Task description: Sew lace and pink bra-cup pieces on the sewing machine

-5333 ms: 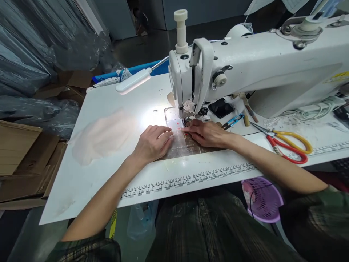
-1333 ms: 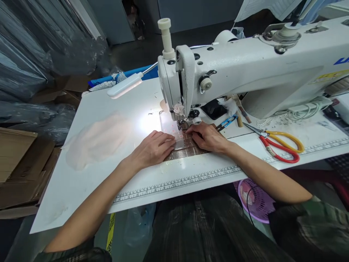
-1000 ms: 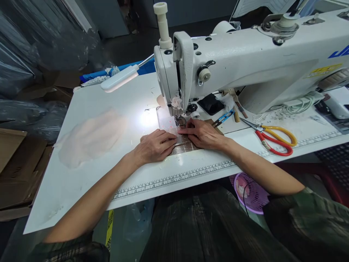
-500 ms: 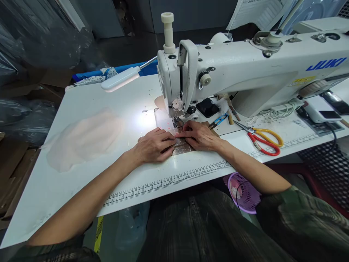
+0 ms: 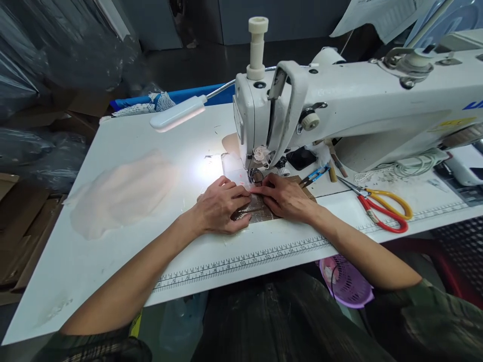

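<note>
A white industrial sewing machine [image 5: 339, 110] stands on a white table [image 5: 124, 236]. A small brown gridded fabric piece [image 5: 260, 213] lies in front of the needle area [image 5: 256, 173], brightly lit by the lamp. My left hand [image 5: 221, 206] lies on the piece's left side, fingers curled and pressing it down. My right hand [image 5: 285, 196] presses flat on its right side, its fingertips meeting the left hand's just before the presser foot. Most of the piece is hidden under both hands.
A pale pink fabric pile [image 5: 121, 193] lies on the table's left. Red-and-yellow scissors [image 5: 381, 208] and blue thread snips [image 5: 315, 175] lie to the right. A gooseneck lamp [image 5: 177, 113] hangs at the back. A purple basket [image 5: 347, 281] sits below the table. Cardboard boxes [image 5: 22, 221] stand left.
My hands have drawn closer together on the fabric piece, and the left hand's fingers have curled. Less of the piece shows than before. The camera view has shifted.
</note>
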A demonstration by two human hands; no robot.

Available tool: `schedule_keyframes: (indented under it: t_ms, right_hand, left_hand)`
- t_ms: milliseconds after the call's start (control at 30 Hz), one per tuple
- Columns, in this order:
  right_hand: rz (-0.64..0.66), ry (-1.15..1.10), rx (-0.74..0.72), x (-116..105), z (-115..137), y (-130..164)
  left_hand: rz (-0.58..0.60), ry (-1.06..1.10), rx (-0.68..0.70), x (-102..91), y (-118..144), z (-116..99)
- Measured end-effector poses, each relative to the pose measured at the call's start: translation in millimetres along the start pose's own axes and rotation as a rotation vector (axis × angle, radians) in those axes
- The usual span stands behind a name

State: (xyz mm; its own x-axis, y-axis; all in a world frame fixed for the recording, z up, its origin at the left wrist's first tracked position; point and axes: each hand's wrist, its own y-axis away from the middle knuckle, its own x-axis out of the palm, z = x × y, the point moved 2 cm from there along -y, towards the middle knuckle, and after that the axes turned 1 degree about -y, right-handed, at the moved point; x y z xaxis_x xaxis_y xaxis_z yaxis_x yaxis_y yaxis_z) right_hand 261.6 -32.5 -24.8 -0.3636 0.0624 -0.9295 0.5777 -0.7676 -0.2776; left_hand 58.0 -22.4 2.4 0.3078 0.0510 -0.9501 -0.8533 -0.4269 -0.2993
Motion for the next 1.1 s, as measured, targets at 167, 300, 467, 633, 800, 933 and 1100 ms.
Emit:
schedule_keyframes:
  t_ms: [167,300,467,633,800,933,1100]
  right_hand:
    - [0.029,0.068,0.033,-1,3,-3]
    - [0.050,0.100,0.072,0,3,-5]
    - [0.027,0.026,0.029,-2,2,0]
    - [-0.016,-0.002,-0.047,-3,2,2]
    - [0.005,0.044,-0.016,-4,5,-2]
    - [0.053,0.038,0.025,-4,9,-5]
    - [0.081,0.036,0.054,-5,11,-9]
  left_hand:
    - [0.002,-0.047,-0.006,2.4,-1,2]
    - [0.014,-0.076,-0.014,5.3,-1,2]
    - [0.025,-0.091,-0.044,7.9,0,3]
    - [0.023,-0.074,-0.059,8.2,-1,5]
    - [0.031,-0.077,-0.076,6.4,-2,7]
    - [0.053,-0.069,-0.112,6.8,-3,10]
    - [0.074,-0.080,-0.141,7.3,-4,14]
